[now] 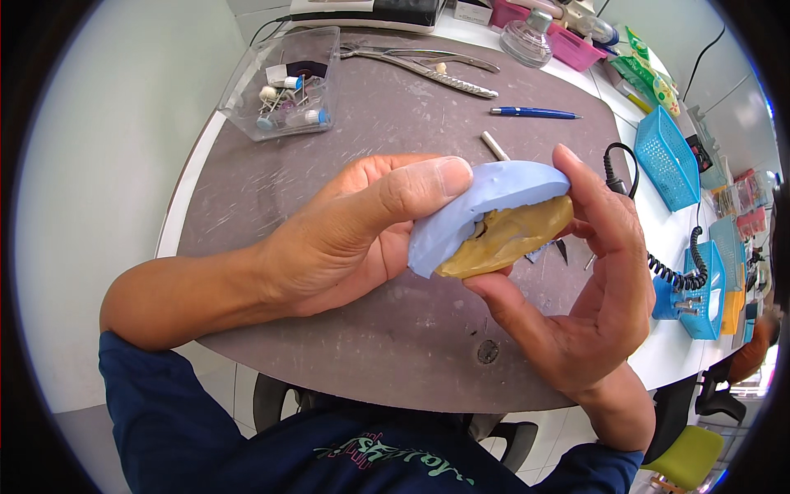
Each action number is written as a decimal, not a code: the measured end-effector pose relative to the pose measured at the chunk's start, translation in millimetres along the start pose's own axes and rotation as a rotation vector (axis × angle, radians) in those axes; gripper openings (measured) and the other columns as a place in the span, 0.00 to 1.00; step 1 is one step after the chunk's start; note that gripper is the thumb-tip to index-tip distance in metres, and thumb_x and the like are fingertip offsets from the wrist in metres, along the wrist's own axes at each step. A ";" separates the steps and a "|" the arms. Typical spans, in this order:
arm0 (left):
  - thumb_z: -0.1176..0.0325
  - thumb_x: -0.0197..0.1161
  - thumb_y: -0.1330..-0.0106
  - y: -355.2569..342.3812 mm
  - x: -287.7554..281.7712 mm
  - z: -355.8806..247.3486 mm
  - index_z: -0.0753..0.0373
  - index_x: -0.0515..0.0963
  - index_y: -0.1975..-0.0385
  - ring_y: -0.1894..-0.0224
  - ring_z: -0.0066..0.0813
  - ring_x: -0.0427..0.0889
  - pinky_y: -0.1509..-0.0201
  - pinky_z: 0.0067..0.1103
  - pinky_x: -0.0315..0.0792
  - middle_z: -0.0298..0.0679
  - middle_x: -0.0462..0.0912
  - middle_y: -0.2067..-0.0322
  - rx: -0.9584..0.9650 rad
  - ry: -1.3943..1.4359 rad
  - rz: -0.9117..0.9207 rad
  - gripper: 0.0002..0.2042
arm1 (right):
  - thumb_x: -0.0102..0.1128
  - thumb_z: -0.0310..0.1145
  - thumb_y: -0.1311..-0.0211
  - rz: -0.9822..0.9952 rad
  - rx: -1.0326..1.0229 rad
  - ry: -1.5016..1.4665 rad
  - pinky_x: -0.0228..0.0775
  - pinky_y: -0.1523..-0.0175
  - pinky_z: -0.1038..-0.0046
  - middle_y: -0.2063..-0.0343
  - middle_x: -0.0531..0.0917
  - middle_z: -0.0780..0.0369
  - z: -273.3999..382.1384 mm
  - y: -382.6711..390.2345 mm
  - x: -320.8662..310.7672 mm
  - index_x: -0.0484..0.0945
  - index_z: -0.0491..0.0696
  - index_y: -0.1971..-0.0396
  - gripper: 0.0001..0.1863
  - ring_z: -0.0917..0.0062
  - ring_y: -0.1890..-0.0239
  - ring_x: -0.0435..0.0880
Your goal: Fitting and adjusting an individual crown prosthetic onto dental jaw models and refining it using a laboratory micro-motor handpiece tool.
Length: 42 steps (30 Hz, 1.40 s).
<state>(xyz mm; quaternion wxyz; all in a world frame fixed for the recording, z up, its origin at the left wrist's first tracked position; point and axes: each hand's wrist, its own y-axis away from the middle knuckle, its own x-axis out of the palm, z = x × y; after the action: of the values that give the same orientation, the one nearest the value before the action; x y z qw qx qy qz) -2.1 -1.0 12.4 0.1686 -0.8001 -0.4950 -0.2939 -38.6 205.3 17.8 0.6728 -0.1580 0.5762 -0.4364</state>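
Observation:
In front of me, above the table, I hold two curved pieces pressed against each other. The upper one is a matte pale-blue dental mould (502,183), and the lower one a glossy yellow dental cast (518,240). My left hand (350,222) is closed on the blue mould's left side, thumb on top and the other fingers behind. At the right end, my right hand (605,288) grips with its thumb under the yellow cast and a fingertip at the blue mould's edge. The faces where the pieces meet are mostly hidden.
The grey tabletop (329,354) carries a clear box (321,90) of small tools, metal pliers (428,72), a blue pen (535,112) and a white stick (494,145). Rightward stand blue baskets (668,160) and a coiled cord (683,280). A glass bottle (527,41) stands behind.

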 end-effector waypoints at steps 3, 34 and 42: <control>0.55 0.55 0.32 1.5 1.0 -3.3 0.72 0.68 0.49 0.47 0.29 0.74 0.39 0.26 0.67 0.45 0.75 0.52 -0.014 -0.037 -0.009 0.24 | 0.79 0.33 0.63 0.011 0.018 0.004 0.72 0.55 0.76 0.46 0.73 0.50 1.6 0.4 -0.5 0.64 0.36 0.44 0.45 0.73 0.55 0.78; 0.43 0.48 0.33 -1.9 -2.3 6.5 0.63 0.65 0.46 0.51 0.34 0.77 0.48 0.37 0.76 0.44 0.74 0.52 -0.010 -0.082 -0.005 0.28 | 0.79 0.38 0.62 0.027 -0.008 -0.014 0.72 0.52 0.74 0.48 0.72 0.49 6.4 -3.9 -4.1 0.61 0.32 0.43 0.48 0.71 0.55 0.75; 0.43 0.47 0.32 -2.6 -2.2 7.4 0.64 0.65 0.44 0.53 0.33 0.78 0.50 0.34 0.77 0.43 0.75 0.53 -0.039 -0.029 0.005 0.29 | 0.79 0.39 0.61 0.018 -0.009 -0.005 0.72 0.52 0.75 0.48 0.72 0.49 7.4 -3.9 -3.8 0.62 0.31 0.43 0.48 0.72 0.55 0.75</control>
<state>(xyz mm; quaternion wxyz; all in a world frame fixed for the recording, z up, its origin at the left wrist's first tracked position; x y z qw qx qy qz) -3.0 2.9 5.2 0.1466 -0.8086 -0.4897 -0.2915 -33.2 203.8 25.1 0.6775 -0.1569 0.5776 -0.4275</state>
